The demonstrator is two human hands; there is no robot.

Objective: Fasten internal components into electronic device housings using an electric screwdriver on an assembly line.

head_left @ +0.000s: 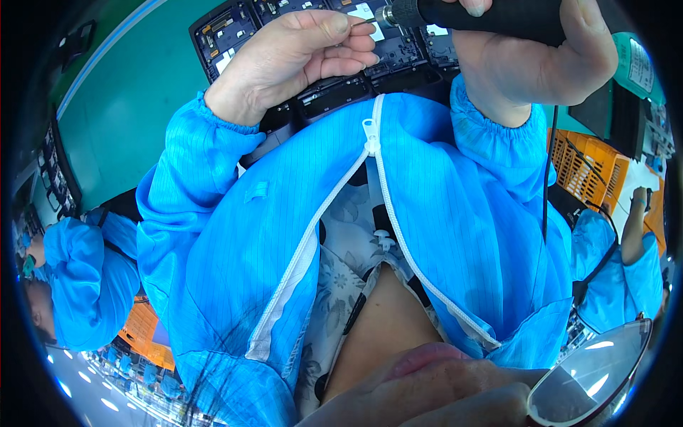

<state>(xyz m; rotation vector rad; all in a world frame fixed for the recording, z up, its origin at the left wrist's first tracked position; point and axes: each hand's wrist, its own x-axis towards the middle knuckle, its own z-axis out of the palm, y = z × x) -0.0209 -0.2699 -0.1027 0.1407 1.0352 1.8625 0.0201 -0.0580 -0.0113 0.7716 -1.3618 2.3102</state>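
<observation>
My right hand (530, 67) is wrapped round a black electric screwdriver (434, 13), which lies almost level and points left. Its thin bit reaches the fingertips of my left hand (306, 53). There the thumb and forefinger are pinched together, and whatever sits between them is too small to make out. The other left fingers curl loosely. Beneath both hands is a dark tray (203, 50) with several black device housings (334, 99) in it. Circuit parts and a white label (366, 13) show in them. My hands hide part of the tray.
A green mat (135, 99) covers the bench at left. A black cable (551, 156) hangs below my right hand. At right are a teal container (635, 67) and an orange crate (590, 167). People in blue smocks sit at left (92, 292) and right (615, 274).
</observation>
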